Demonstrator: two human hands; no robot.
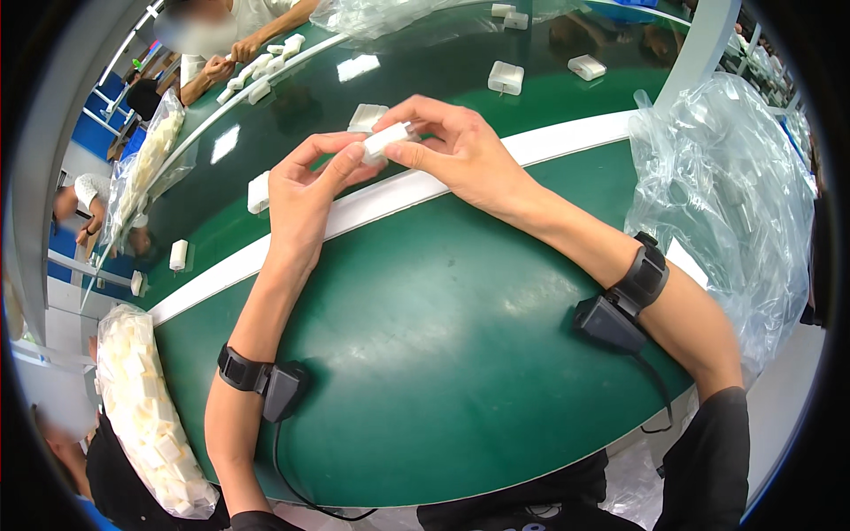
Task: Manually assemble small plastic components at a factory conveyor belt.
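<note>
- Small white block (387,140) pinched just above centre frame, over the white strip (567,142) between green worktop (425,354) and dark belt (425,71).
- Left hand (305,190) closed on its near end, thumb and fingertips.
- Right hand (452,146) clamped on the far end, fingers curled over.
- Risk, by judgement: light fingertip grip, easy slip onto the belt.
- Forearms angled inward, wrists raised, black bands on both.

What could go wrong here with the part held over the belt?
1. Both hands, left hand and right hand, pinch the white block only by the fingertips, in the air; a slip would likely drop it onto the dark belt.
2. Another block lies right behind the hands, so a dropped one could get mixed up with it.
3. The plastic bag crowds the right forearm and may snag it.
</note>
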